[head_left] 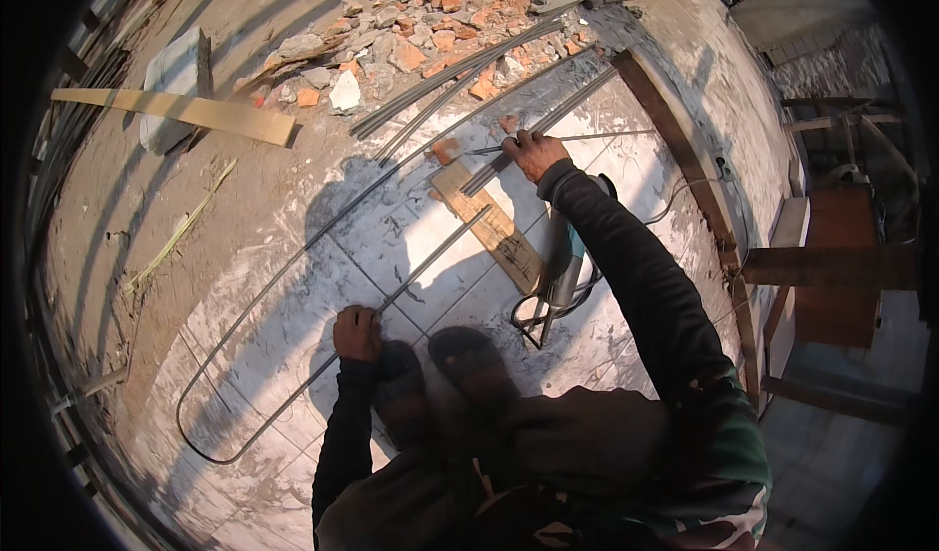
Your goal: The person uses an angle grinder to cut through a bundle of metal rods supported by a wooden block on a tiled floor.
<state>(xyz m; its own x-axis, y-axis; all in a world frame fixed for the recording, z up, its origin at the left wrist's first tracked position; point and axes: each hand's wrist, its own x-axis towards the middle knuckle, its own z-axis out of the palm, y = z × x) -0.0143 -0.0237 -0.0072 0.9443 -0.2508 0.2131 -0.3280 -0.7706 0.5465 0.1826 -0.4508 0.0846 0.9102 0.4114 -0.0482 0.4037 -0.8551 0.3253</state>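
My left hand (pixel 358 333) is closed around one leg of a long steel rod (pixel 256 307), bent into a U at the lower left. That leg's end rests over a wooden plank (pixel 494 226) on the tiles. Farther up, my right hand (pixel 535 153) has its fingers curled over a bundle of straight steel rods (pixel 486 176); a thinner rod (pixel 611 136) passes beside the fingers. How many rods it grips is hidden. Below my right forearm lies a teal and dark power tool (pixel 565 282), partly covered by the sleeve, with its black cord (pixel 518 318) looped beside it.
Broken brick and concrete rubble (pixel 401 43) is heaped at the far side, with more steel rods (pixel 430 96) in front. At left, a wooden board (pixel 196 111) lies across a pale block (pixel 176 77). A brown beam (pixel 675 140) edges the tiled floor at right.
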